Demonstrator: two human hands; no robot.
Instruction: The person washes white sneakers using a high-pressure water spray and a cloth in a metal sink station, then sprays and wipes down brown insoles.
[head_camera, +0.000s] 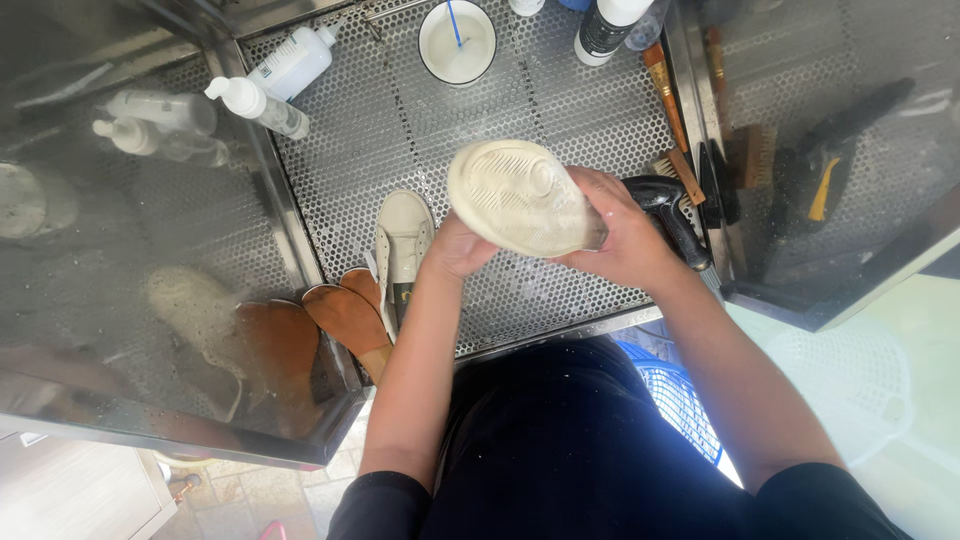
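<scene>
Cream rubber-soled shoe (520, 197) sits at centre, sole up, held over the perforated metal tray (380, 130). Right hand (625, 235) wraps the heel end at 3 o'clock, fingers curled tight; left hand (455, 248) grips from below at 7 o'clock, mostly hidden by the shoe. 2nd cream shoe (403, 245) lies on tray at 9, w/ brown insoles (350, 315) beside it. White bowl (457, 42) at 12, spray bottles (270, 85) at 10, brushes (675, 120) at 2, black tool (672, 215) behind right hand.
</scene>
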